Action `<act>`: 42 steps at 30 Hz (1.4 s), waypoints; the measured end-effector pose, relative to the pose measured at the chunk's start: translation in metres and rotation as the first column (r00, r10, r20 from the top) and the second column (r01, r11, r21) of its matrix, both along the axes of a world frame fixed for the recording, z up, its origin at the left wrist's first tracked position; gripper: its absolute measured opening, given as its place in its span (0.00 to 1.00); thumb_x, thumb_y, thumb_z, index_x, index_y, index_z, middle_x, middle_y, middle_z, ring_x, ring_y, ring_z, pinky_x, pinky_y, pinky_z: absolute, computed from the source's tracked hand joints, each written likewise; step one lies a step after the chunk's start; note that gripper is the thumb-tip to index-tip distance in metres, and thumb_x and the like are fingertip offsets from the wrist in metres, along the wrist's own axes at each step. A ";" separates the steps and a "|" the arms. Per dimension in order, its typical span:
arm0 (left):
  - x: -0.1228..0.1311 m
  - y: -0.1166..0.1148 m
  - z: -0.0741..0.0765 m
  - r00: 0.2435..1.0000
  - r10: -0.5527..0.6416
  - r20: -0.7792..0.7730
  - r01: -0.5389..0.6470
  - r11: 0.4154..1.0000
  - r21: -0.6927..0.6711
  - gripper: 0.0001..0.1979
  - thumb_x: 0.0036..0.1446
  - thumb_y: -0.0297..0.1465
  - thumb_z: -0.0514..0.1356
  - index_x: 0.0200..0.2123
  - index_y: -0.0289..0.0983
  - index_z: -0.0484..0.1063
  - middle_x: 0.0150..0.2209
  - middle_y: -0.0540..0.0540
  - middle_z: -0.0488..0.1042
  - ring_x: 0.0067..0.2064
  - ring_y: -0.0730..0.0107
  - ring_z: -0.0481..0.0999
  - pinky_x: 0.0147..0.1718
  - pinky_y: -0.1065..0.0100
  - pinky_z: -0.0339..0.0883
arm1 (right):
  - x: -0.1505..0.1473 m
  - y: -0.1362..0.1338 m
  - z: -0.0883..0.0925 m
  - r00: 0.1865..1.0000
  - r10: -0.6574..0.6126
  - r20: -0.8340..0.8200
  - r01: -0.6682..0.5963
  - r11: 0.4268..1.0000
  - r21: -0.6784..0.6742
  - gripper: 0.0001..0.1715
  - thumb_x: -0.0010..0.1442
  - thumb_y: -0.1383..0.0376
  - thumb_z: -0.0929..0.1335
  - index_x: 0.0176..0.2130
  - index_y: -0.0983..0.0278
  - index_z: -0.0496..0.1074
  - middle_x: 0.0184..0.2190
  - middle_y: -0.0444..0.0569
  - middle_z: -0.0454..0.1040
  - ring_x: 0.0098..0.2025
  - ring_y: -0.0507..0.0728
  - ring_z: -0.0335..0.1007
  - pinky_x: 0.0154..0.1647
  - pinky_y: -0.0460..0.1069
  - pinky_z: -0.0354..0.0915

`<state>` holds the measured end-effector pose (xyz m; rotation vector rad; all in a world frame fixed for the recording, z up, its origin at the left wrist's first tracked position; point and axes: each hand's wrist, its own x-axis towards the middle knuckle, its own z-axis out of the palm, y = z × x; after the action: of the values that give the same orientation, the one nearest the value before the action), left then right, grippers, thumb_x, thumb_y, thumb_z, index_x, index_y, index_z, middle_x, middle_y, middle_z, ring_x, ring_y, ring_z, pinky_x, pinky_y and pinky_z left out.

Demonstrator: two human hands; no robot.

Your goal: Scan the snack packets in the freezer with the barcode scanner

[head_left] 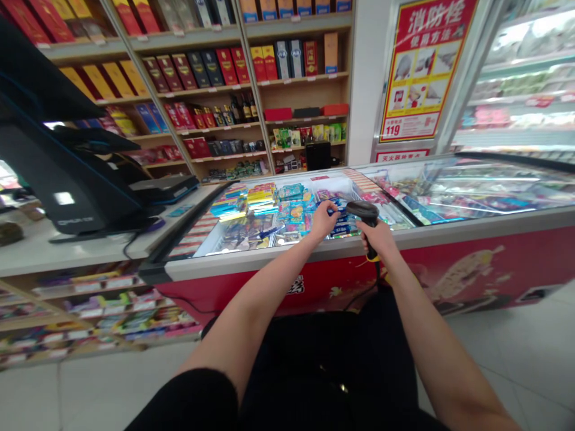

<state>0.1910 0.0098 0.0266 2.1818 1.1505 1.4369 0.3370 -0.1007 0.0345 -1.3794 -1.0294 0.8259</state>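
Observation:
My right hand (380,238) is wrapped around the handle of a black handheld barcode scanner (362,209). The scanner's head points left, toward my other hand. In a bent-finger pinch, my left hand (323,221) holds a small dark blue packet (331,210), partly hidden by the fingers. Both hands are over the glass top of a chest freezer (269,261). Beside the left hand are light blue packets (296,212). More blue packets (342,228) are lined up between the two hands. Farther left are yellow and blue packs (260,196).
A black checkout terminal (85,179) stands on the white counter (108,242) at left. The scanner's cable (366,290) hangs down the freezer's red front. Shelves (202,90) of boxes and bottles rise behind, and a glass-fronted display (516,90) stands at far right.

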 end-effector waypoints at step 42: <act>-0.179 -0.027 -0.004 0.562 0.475 -0.677 -0.684 0.728 -0.058 0.23 0.68 0.41 0.45 0.50 0.36 0.74 0.54 0.32 0.71 0.57 0.47 0.69 0.53 0.54 0.62 | -0.108 0.013 0.006 0.931 0.257 0.258 -0.242 0.966 -0.090 0.11 0.58 0.62 0.72 0.32 0.64 0.66 0.15 0.40 0.67 0.12 0.50 0.61 0.12 0.43 0.60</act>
<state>0.0123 -0.0168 0.0224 2.1642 2.3568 0.5484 0.2287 -0.0874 0.0403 -1.4546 -1.4240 0.8748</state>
